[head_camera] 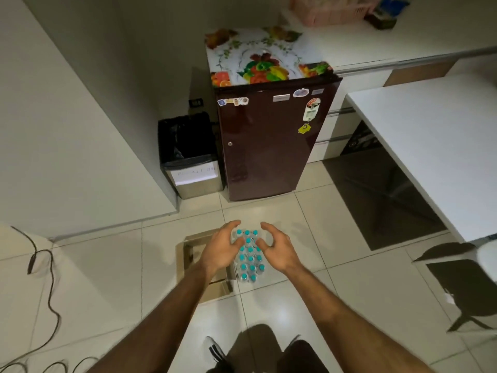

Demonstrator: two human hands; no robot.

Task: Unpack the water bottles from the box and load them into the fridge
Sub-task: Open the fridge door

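Two bare hands, left (222, 249) & right (278, 249), hover w/ fingers loosely spread, holding nothing, over a pack of teal-capped water bottles (250, 258) on floor beside cardboard box (204, 265); fridge (271, 141) door closed.

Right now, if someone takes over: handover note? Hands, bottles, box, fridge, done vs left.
Left hand: open, fingers spread, above the left side of the bottle pack, holding nothing.
Right hand: open, fingers loosely curled, above the pack's right side, no grip yet.
Water bottles: teal caps, bunched as one pack standing on the floor tiles, beside the cardboard box.
Box: open, on the floor left of the pack; no bottles visible inside it.
Fridge: straight ahead, door closed, bin to its left.
Done: bottles appear out of the box.
Left: open the fridge, load every bottle.
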